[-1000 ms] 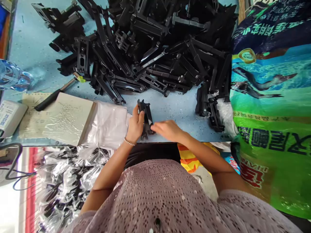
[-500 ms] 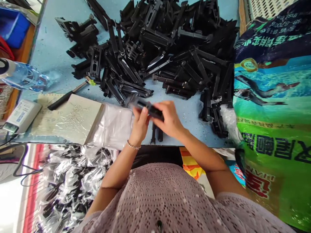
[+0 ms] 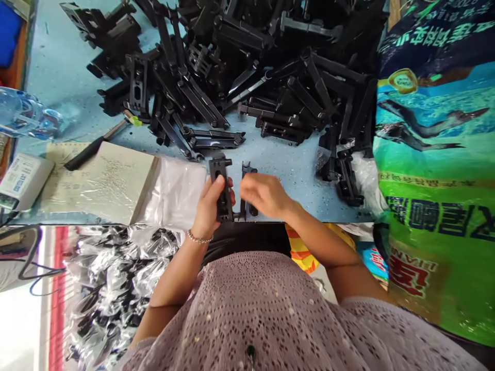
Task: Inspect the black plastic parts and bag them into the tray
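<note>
While left hand (image 3: 208, 207) grips, black part (image 3: 225, 205) sits inside.

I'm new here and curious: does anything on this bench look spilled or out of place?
Perhaps the tiny bits scattered across the beige pad, left of the left hand; they lie loose, as if spilled. The black parts beyond are heaped in a jumble, but I see no clear damage.

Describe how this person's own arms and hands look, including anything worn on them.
The left hand is ungloved, with a thin, silvery, beaded-looking bracelet just behind it. The right hand is ungloved too, with no bracelet visible. The short sleeves are dusty mauve, matching the top, which is patterned with small holes.
</note>
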Action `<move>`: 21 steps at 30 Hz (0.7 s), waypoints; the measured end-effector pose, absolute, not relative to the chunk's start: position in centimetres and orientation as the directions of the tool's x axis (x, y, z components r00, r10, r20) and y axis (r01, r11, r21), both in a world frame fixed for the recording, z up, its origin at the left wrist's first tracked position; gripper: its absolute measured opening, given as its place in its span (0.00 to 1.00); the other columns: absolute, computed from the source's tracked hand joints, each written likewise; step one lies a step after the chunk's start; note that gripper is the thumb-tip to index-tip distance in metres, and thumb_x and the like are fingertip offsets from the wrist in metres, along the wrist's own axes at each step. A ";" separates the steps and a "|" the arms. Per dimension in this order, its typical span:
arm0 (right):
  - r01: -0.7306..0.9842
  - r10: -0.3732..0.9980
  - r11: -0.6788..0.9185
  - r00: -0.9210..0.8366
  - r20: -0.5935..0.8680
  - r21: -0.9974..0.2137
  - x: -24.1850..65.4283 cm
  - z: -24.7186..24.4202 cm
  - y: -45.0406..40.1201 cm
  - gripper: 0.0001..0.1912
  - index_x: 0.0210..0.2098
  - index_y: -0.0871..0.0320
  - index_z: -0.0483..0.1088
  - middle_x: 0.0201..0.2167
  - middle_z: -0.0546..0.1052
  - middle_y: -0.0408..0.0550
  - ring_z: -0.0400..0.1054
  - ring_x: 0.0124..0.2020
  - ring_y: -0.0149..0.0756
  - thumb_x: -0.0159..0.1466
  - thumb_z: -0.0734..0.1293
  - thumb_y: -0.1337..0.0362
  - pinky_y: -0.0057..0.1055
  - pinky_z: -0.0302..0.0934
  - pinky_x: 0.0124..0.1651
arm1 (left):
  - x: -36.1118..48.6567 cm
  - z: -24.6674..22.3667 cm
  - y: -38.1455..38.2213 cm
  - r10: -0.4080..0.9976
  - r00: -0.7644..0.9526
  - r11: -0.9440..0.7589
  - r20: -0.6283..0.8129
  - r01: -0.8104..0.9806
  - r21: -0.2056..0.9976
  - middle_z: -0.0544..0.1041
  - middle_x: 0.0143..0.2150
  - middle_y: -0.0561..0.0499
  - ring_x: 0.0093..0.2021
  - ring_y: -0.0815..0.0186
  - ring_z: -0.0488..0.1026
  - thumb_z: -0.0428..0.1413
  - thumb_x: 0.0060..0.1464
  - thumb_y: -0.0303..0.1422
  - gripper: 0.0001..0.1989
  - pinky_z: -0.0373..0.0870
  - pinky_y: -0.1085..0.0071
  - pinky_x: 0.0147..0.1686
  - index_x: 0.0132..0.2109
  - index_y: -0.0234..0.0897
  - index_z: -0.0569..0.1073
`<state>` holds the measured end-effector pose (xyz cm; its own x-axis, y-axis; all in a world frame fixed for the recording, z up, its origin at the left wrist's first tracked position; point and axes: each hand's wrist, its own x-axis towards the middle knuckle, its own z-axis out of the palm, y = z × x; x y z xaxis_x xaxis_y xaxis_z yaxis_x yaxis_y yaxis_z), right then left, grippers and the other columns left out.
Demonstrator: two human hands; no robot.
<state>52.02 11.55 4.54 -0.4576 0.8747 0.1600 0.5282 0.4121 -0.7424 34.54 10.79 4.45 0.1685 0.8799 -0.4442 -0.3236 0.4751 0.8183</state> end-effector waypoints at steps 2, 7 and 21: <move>0.518 0.816 0.530 -0.528 0.236 -0.672 51.2 3.9 9.2 0.27 0.32 0.55 0.66 0.30 0.75 0.48 0.67 0.32 0.37 0.76 0.53 0.43 0.35 0.57 0.36 | 34.7 4.4 11.2 0.877 0.167 0.478 -0.450 -0.392 0.786 0.71 0.26 0.54 0.23 0.70 0.68 0.55 0.63 0.54 0.21 0.66 0.73 0.21 0.45 0.41 0.75; 0.466 0.823 0.387 -0.565 0.069 -0.796 50.5 3.0 7.3 0.28 0.29 0.54 0.64 0.25 0.73 0.44 0.65 0.25 0.33 0.78 0.51 0.47 0.32 0.55 0.31 | 34.4 3.8 11.8 0.871 0.217 0.488 -0.441 -0.282 0.826 0.77 0.34 0.48 0.31 0.65 0.75 0.50 0.64 0.57 0.26 0.75 0.68 0.30 0.49 0.40 0.76; 0.899 0.959 0.105 0.021 0.282 -0.426 62.8 1.3 17.8 0.18 0.55 0.60 0.72 0.54 0.73 0.65 0.68 0.56 0.58 0.70 0.66 0.57 0.57 0.62 0.59 | 35.3 1.1 10.2 0.989 0.047 -0.147 0.141 0.454 0.879 0.61 0.71 0.39 0.73 0.47 0.56 0.57 0.64 0.41 0.29 0.53 0.42 0.73 0.70 0.46 0.65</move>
